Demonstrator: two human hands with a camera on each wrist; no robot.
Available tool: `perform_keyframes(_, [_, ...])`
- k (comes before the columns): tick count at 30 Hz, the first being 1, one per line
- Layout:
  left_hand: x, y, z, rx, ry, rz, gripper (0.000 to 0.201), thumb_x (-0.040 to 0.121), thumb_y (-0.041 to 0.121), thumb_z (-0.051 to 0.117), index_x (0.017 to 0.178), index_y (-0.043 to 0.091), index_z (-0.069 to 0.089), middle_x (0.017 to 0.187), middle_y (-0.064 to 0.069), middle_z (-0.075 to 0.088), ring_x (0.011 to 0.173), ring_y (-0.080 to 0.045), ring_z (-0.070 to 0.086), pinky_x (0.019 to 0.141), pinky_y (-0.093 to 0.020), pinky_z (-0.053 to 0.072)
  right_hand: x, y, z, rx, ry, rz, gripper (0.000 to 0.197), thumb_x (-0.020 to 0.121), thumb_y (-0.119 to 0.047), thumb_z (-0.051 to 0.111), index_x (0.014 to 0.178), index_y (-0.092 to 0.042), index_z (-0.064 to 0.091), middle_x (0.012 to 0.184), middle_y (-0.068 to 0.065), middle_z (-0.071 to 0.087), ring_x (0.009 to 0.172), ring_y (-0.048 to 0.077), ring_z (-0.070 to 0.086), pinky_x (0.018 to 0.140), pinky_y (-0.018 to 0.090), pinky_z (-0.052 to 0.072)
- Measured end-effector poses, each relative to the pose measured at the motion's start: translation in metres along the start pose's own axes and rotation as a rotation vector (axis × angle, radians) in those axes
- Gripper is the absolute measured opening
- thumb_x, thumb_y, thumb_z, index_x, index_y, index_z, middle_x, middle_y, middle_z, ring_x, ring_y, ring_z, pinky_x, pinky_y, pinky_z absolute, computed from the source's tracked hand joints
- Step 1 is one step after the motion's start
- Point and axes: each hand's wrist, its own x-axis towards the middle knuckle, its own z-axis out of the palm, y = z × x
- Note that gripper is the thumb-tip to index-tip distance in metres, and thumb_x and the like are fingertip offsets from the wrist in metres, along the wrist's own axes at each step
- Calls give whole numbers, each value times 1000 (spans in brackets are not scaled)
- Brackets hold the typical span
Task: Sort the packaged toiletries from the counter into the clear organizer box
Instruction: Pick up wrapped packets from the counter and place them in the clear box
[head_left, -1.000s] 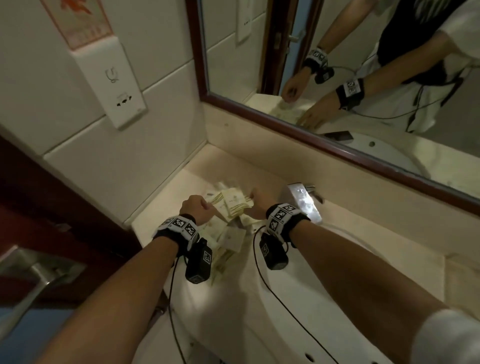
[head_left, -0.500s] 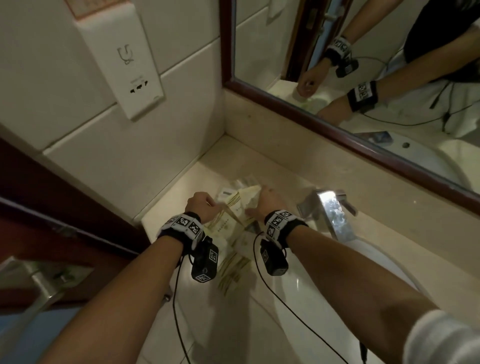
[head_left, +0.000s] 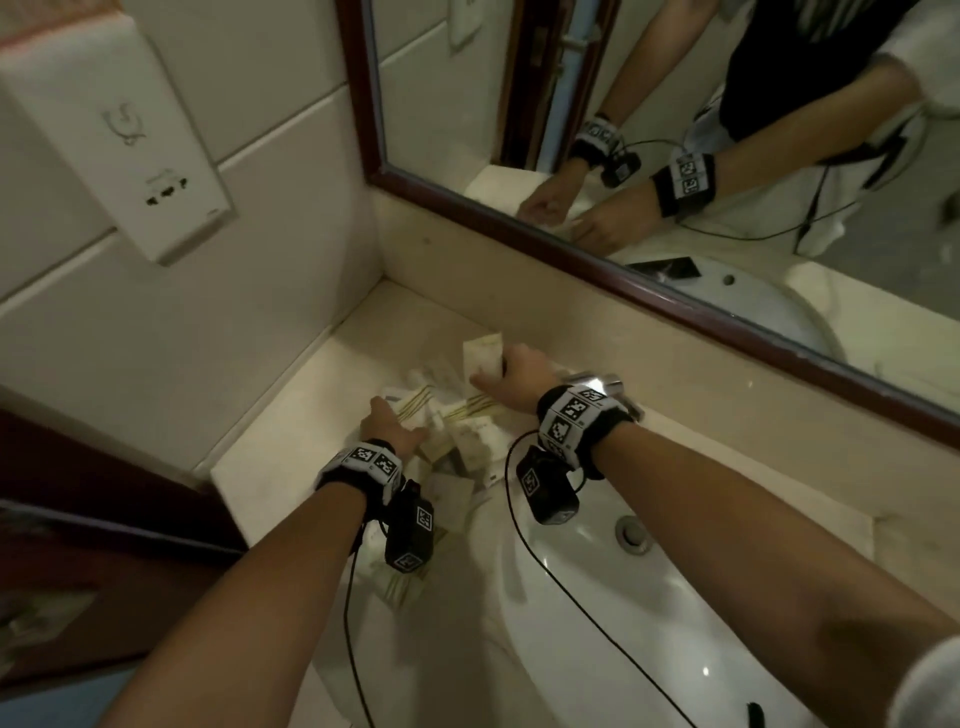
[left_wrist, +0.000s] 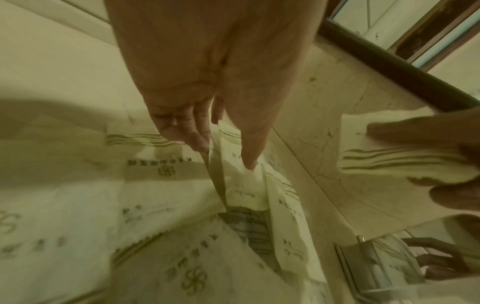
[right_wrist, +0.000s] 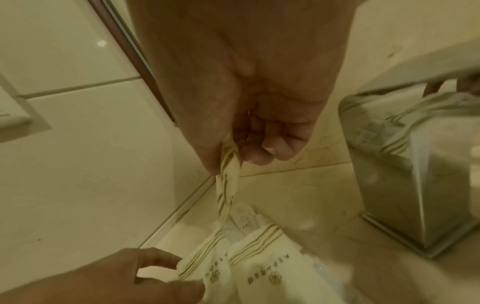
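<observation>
The right hand (head_left: 514, 376) pinches an olive-striped cream paper sachet (head_left: 483, 356) (raised above the others); the left hand (head_left: 392, 428) pinches another sachet (left_wrist: 241, 189) in the pile (head_left: 470, 436) on the beige stone counter (head_left: 291, 431).

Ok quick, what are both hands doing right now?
Left hand: pinching a packet in the pile.
Right hand: holding a lifted packet.

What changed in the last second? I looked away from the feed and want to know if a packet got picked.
The right hand has pulled one striped packet up off the pile of packets, toward the back wall, pinching it between thumb and fingers. The left hand stays low on the pile, pinching another packet. The pile remains on the counter beside the sink.
</observation>
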Motion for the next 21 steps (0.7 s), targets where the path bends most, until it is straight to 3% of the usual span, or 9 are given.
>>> perform_keyframes(3, [2, 3, 8, -1, 29, -4, 62, 78, 11, 73, 130, 5, 40, 125, -18, 58, 111, -32, 59, 82, -29, 45, -8, 5, -10, 34, 29, -17, 41, 87, -43, 63, 105, -6, 65, 100, 11, 70, 92, 28, 65, 80, 40, 56])
perform_keyframes(8, [9, 0, 11, 85, 127, 43, 38, 82, 15, 64, 118, 6, 57, 124, -22, 56, 113, -38, 54, 96, -39, 47, -20, 19, -19, 62, 52, -25, 35, 89, -37, 63, 103, -5, 66, 99, 12, 70, 92, 28, 66, 78, 38, 56])
perform_keyframes(12, [3, 13, 2, 70, 199, 78, 23, 87, 9, 52, 105, -3, 59, 113, -25, 61, 104, -39, 58, 86, -40, 49, -29, 29, -24, 62, 57, 15, 40, 86, -44, 63, 99, -7, 64, 95, 11, 69, 87, 28, 66, 71, 36, 55])
perform_keyframes(16, [-10, 32, -10, -22, 224, 123, 27, 89, 13, 52, 110, -4, 53, 112, -25, 61, 102, -39, 59, 76, -34, 44, -42, 34, -36, 48, 58, 8, 40, 85, -46, 63, 96, -8, 64, 89, 9, 69, 82, 26, 67, 64, 32, 51])
perform_keyframes(21, [-32, 60, -13, -78, 306, 225, 23, 90, 11, 49, 110, -1, 51, 110, -27, 60, 99, -41, 57, 75, -36, 42, -69, 45, -64, 74, 90, -21, 35, 89, -37, 63, 97, -3, 67, 90, 11, 71, 81, 25, 67, 67, 34, 53])
